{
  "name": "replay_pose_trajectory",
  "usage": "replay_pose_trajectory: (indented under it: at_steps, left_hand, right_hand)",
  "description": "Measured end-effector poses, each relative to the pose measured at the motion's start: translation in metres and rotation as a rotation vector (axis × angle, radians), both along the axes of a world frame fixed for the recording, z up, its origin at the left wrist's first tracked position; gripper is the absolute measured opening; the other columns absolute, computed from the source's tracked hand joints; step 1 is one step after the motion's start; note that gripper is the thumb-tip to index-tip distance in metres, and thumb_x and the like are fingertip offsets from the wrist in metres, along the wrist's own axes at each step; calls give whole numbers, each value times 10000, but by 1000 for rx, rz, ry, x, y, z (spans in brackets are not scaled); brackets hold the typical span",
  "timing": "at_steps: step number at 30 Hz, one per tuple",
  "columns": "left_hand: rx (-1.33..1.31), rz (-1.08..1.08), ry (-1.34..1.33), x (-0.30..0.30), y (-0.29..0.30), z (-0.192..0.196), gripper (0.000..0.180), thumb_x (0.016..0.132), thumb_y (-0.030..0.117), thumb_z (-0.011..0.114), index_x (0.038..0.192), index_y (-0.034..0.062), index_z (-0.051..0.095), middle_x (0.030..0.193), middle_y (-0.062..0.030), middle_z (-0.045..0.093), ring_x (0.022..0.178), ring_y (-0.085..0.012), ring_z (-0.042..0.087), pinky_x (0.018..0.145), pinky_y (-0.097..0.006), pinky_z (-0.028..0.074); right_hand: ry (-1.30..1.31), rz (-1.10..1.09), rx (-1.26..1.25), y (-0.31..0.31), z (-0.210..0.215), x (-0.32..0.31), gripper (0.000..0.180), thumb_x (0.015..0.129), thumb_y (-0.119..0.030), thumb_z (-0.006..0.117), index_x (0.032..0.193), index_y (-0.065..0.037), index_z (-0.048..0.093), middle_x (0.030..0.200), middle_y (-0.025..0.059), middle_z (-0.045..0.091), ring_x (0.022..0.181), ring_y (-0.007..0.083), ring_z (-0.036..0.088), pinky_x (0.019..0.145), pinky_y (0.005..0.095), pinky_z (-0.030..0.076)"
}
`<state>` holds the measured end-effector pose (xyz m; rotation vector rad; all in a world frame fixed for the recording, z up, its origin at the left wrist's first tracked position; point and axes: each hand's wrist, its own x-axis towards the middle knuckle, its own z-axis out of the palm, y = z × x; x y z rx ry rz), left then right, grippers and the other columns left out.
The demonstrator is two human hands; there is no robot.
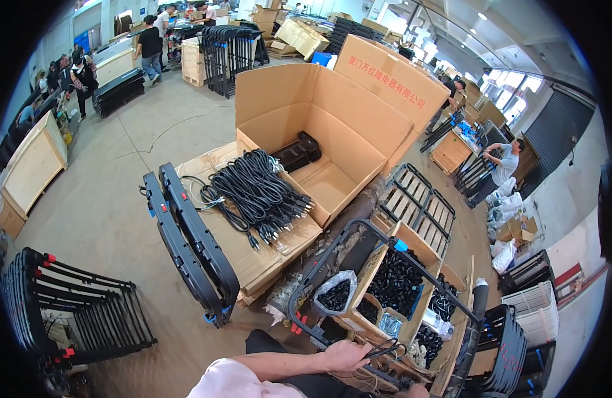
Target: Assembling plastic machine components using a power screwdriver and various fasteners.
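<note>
My left hand [349,356] is closed around a thin black cable [385,347], whose loops stick out to the right of the fingers. Low at the bottom edge shows a small part of my right hand [417,391]; its fingers are mostly hidden. Just beyond both hands, a black tubular frame [436,273] with a blue clip [400,245] lies tilted over a wooden bin [365,281]. Small black parts [395,282] fill the bin, and a clear bag [335,292] of similar parts sits at its left.
Ahead, bundled black cables [256,189] lie on flat cardboard beside an opened carton [346,149]. Two long black bars [196,242] lean at its left side. Stacked black frames [87,312] stand at left, more [508,351] at right. Several people work farther off.
</note>
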<state>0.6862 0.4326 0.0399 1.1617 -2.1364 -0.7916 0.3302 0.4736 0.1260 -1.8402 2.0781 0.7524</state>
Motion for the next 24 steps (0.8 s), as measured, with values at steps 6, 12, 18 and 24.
replay_pose_trajectory:
  at_steps: [6, 12, 18, 24]
  left_hand:
    - [-16, -16, 1, -7, -4, 2, 384, 1008, 390, 573, 1087, 22, 497, 689, -194, 672, 673, -406, 697, 586, -515, 548]
    - [10, 5, -21, -2, -1, 6, 407, 1008, 421, 574, 1087, 28, 499, 681, -191, 669, 657, -408, 692, 576, -522, 545]
    - [-24, 23, 2, 2, -2, 7, 422, 1007, 449, 576, 1069, 37, 511, 679, -191, 667, 638, -403, 688, 556, -511, 544]
    - [4, 46, 0, 4, -3, 9, 338, 981, 389, 615, 1004, 61, 539, 687, -189, 659, 659, -415, 681, 576, -547, 531]
  right_hand:
    - [38, -1, 55, 5, -40, -46, 330, 1005, -362, 681, 1095, -45, 661, 930, 146, 671, 788, 258, 624, 697, 419, 531]
    - [41, 92, 21, -1, -17, -21, 353, 1021, -324, 646, 1203, -22, 632, 999, 157, 689, 844, 316, 639, 700, 440, 539]
    - [-11, -50, -173, -2, -4, 3, 298, 1006, -288, 629, 1140, -25, 664, 943, 173, 700, 804, 329, 648, 669, 466, 534]
    - [71, -40, 123, -14, 27, 31, 333, 1012, -329, 607, 1144, -27, 655, 1010, 168, 701, 826, 305, 649, 676, 458, 539]
